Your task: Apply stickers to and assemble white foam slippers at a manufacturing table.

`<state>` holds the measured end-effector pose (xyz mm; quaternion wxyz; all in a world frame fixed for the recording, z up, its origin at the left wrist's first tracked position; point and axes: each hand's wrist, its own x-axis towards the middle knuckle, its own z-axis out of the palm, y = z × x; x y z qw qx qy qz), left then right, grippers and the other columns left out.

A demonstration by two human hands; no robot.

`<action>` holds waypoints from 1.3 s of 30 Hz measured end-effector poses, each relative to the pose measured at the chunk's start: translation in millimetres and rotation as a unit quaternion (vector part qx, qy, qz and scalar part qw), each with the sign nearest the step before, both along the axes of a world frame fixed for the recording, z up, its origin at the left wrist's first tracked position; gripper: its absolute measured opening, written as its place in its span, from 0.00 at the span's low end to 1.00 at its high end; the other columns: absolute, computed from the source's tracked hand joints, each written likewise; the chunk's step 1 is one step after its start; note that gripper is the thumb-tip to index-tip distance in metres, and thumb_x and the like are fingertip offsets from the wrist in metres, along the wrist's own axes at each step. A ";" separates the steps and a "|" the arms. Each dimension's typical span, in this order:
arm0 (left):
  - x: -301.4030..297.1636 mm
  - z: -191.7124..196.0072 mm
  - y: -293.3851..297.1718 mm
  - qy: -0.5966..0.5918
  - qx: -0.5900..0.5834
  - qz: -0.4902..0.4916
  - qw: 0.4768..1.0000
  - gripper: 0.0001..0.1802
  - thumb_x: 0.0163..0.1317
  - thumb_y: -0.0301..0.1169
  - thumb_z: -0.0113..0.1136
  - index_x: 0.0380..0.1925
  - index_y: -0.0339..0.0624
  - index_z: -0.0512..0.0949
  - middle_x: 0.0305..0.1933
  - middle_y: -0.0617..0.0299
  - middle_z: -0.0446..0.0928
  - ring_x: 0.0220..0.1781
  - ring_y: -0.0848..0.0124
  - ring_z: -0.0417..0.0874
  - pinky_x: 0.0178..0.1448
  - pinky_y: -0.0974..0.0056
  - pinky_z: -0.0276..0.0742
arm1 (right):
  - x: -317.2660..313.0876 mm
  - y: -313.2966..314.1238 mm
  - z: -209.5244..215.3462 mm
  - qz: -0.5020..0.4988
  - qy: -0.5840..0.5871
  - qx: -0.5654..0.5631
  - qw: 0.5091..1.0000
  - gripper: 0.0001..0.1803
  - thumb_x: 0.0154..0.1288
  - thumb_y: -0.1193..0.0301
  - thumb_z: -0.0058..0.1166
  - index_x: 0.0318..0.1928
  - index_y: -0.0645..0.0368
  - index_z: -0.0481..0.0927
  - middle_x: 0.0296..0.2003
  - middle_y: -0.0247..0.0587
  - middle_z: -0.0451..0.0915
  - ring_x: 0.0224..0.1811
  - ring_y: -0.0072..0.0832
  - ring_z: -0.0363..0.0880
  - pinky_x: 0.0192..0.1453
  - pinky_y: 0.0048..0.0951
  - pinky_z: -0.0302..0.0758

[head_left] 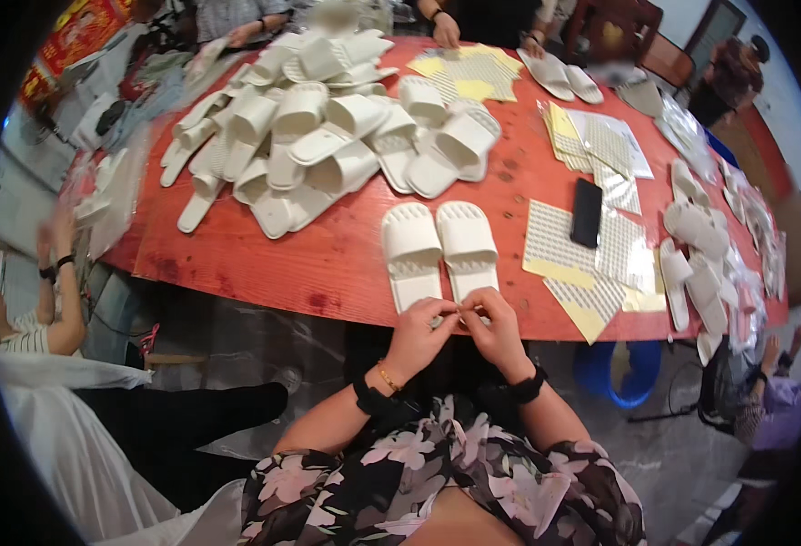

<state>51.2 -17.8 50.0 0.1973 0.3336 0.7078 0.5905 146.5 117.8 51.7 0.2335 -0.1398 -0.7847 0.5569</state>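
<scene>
two hands pinched together at the near edge of the red table

your left hand [417, 329] and right hand [496, 326] meet fingertip to fingertip just at the near edge of the red table [327, 264], both sets of fingers drawn together in a pinch around something small and pale between them (too small to tell what it is). each wrist wears a dark band, and the left one also has a thin gold bracelet.

directly beyond your hands lies a pair of white slippers [438, 247], side by side, soles up, their near ends touching or just under your fingertips. further back, a big heap of white slippers [327, 136] covers the middle and left of the table.

to the right of the pair lie sheets of small patterned stickers [571, 259] with yellow backing showing at the edges, and a black phone [587, 212] rests on top of them. more sheets [468, 73] lie at the far side, near another person's hands. along the right edge sit more white slippers [696, 246]. below the table's right end, a blue bucket [628, 369] stands on the floor.
</scene>
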 end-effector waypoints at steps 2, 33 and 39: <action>2.3 2.5 1.0 0.124 -0.002 0.013 0.992 0.07 0.60 0.27 0.64 0.37 0.38 0.84 0.37 0.53 0.83 0.42 0.54 0.82 0.47 0.56 0.77 | 4.1 3.9 -13.5 -0.015 -0.022 -0.056 0.998 0.04 0.62 0.80 0.58 0.36 0.64 0.77 0.36 0.41 0.78 0.37 0.27 0.80 0.40 0.26 0.77; -15.8 -17.3 0.4 0.279 -0.033 -0.042 0.959 0.14 0.60 0.23 0.61 0.47 0.35 0.81 0.43 0.49 0.80 0.47 0.52 0.79 0.54 0.53 0.74 | 363.7 237.6 -67.2 -0.593 -0.200 0.316 0.713 0.11 0.56 0.78 0.56 0.40 0.63 0.87 0.48 0.52 0.82 0.49 0.42 0.82 0.57 0.28 0.76; -43.6 -52.2 -7.5 0.313 -0.048 0.030 0.948 0.14 0.60 0.20 0.58 0.46 0.35 0.81 0.45 0.49 0.79 0.49 0.51 0.78 0.55 0.52 0.74 | 418.8 288.9 -74.9 -0.653 -0.126 0.056 0.744 0.09 0.61 0.75 0.58 0.40 0.63 0.87 0.32 0.39 0.85 0.29 0.28 0.81 0.35 0.29 0.78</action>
